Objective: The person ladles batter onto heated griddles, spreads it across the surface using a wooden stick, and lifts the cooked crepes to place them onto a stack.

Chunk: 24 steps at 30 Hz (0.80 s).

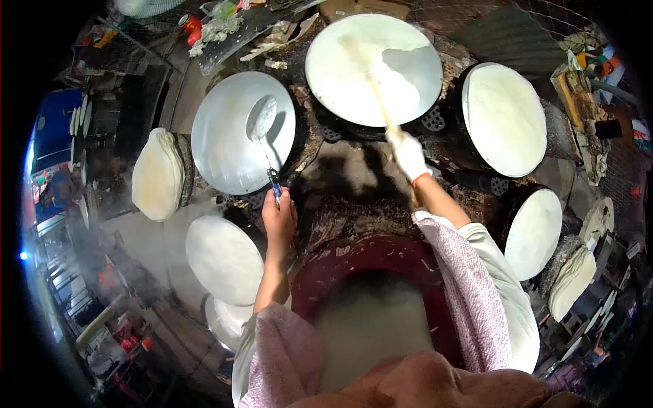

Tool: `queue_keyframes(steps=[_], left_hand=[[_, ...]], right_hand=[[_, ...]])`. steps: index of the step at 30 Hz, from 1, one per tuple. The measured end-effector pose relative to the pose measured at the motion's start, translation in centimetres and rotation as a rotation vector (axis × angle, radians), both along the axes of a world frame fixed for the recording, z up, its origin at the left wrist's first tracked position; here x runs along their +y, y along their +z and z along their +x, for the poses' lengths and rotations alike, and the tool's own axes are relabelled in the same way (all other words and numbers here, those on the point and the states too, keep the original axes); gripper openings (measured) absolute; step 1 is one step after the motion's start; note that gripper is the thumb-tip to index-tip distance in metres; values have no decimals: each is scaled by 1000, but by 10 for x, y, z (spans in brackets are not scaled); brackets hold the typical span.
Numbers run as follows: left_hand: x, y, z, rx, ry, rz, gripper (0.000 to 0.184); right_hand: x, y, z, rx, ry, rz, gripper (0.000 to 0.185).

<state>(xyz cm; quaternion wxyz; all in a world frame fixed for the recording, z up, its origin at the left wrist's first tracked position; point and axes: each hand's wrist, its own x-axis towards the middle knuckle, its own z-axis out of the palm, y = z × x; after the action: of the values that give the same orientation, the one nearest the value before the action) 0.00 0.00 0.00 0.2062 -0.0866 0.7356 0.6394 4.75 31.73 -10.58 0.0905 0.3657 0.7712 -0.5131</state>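
My left hand (277, 212) is wrapped round the blue handle of a metal ladle (262, 119). The ladle's bowl is over the bare metal of the left griddle (221, 146); whether it touches cannot be told. In a white glove, my right hand (408, 155) grips the handle of a wooden spreader (374, 85). Its far end, blurred, lies in pale batter (340, 75) on the top middle griddle (425, 68). Batter covers most of that plate, leaving a grey patch of metal at the upper right.
A red-rimmed tub (320, 272) of pale liquid stands right before me. Coated round griddles stand at the right (505, 119), lower right (534, 234) and lower left (224, 260). Stacks of pale flatbreads lie at the left (156, 175) and far right (573, 282).
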Motion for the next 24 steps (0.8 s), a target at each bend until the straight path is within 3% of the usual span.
queue_keyframes(steps=[1,4,8,9,10,11,13,15,19,21,24], left_hand=[[0,-1,-3,19,-9,-22,14],[37,6,9,29,-21,-62,14],[53,12,22,34,-31,-128,13],[56,12,23,31,-20,-128,13],[58,15,25,20,-1,-119,13],[61,15,30,19,4,-130,14],[74,11,37,24,17,-129,17],[85,17,42,20,48,-159,15],[86,13,50,61,58,-210,13],[91,13,48,4,84,-157,10],[97,14,43,27,54,-221,12]], right_hand=[[-3,-15,6,147,239,198,58],[42,-8,36,1,202,377,56],[106,-16,25,73,69,441,53],[114,-27,22,148,79,452,51],[100,20,17,10,-51,-30,50],[91,28,22,48,-55,-63,47],[92,-22,46,116,279,286,42],[103,-14,60,-64,387,295,39],[162,-23,34,-6,162,508,43],[172,-7,11,113,93,486,42],[152,-42,35,256,175,312,40]])
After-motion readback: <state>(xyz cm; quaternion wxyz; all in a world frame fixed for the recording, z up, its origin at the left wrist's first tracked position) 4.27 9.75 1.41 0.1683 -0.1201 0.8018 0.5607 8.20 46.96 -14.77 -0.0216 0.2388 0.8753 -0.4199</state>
